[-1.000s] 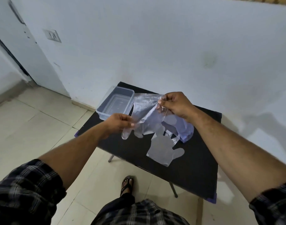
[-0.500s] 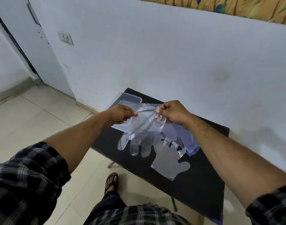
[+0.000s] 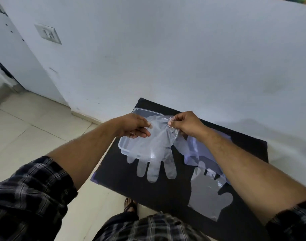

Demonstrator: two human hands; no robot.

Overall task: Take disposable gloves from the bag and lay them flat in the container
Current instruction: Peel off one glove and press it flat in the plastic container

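Nearest, a plaid-clad lap and a sandalled foot [image 3: 129, 205] show at the near edge of the black bench [image 3: 166, 193], which stands on a tiled floor [image 3: 27, 133] against a white wall [image 3: 166, 58]. Close to the bench's near right corner a loose clear glove [image 3: 207, 193] lies flat, its digits pointing toward the wall. Just beyond it, partly under the right forearm, sits the pale purple bag [image 3: 199, 150], crumpled and touching the flat glove's tips.

Farther in, both hands hold up a second transparent held glove [image 3: 157, 150] by its cuff — the left hand [image 3: 133, 125] pinches one corner between thumb and fingers [image 3: 145, 133], and the right hand [image 3: 185, 124] has its fingers closed on the other corner. It hangs spread between them, its digits dangling toward the near edge, draped in front of the clear plastic container [image 3: 124, 146].

That container rests at the bench's far left corner, seen through the film. On the wall, up to the left, is a switch plate [image 3: 48, 33] — beside a white door [image 3: 13, 54].
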